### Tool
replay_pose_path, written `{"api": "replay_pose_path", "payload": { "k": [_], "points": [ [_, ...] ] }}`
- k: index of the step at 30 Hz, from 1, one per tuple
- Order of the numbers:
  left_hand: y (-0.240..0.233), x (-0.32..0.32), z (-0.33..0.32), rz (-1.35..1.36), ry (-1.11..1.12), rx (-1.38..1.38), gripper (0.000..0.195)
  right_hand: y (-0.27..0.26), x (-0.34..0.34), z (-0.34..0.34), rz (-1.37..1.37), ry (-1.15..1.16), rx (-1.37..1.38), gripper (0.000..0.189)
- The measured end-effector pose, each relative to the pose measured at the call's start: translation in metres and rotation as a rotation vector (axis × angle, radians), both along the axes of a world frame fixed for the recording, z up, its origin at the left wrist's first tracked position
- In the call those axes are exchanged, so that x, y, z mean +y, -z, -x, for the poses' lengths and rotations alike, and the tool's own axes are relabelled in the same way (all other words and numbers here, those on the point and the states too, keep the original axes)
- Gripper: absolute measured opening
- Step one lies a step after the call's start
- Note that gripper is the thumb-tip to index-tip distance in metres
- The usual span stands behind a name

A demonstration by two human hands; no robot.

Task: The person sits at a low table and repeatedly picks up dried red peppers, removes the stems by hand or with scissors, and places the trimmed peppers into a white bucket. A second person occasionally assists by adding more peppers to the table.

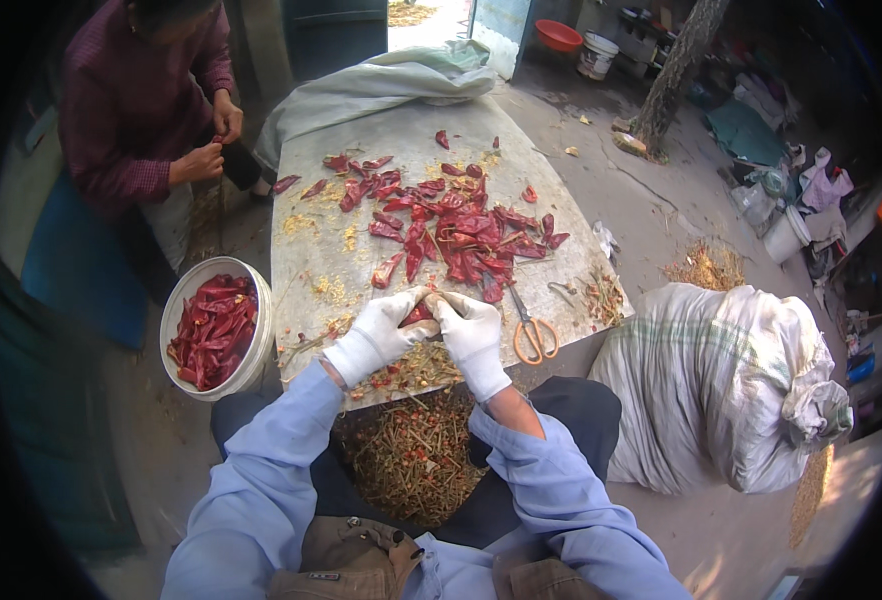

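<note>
Both of my hands wear white gloves and meet over the near part of the board. A dried red chili pepper (415,313) is pinched between my left hand (385,330) and my right hand (471,330); fingers cover much of it. Just beyond them, a heap of dried red chilies (463,232) spreads over the pale board (553,176). Scissors with orange handles (535,337) lie right of my right hand, blades pointing away. Yellow seeds (328,289) and bits of stem are scattered around my left hand.
At left stands a white bucket (265,322) filled with chilies. Stems and scraps (411,457) are piled between my knees. A stuffed woven sack (711,382) sits at right. Another person (133,112) handles a small red piece at far left. A tree trunk (677,75) rises beyond the board.
</note>
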State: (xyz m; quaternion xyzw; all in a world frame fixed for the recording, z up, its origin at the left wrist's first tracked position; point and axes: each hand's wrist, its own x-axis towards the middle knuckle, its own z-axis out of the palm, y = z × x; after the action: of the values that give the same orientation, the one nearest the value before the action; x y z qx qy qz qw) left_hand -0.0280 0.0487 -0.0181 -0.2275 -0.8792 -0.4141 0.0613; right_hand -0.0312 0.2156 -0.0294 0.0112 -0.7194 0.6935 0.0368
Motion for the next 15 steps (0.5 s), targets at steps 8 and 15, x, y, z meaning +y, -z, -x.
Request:
{"api": "replay_pose_path", "payload": {
  "k": [8,15],
  "points": [
    [-0.016,0.0,0.004,-0.111,-0.055,-0.532,0.032,-0.012,0.002,-0.006,-0.141,-0.075,0.347,0.022],
    [-0.02,0.004,-0.004,-0.191,0.017,-0.567,0.022,-0.003,0.005,-0.005,0.18,-0.11,0.122,0.017]
  ]
}}
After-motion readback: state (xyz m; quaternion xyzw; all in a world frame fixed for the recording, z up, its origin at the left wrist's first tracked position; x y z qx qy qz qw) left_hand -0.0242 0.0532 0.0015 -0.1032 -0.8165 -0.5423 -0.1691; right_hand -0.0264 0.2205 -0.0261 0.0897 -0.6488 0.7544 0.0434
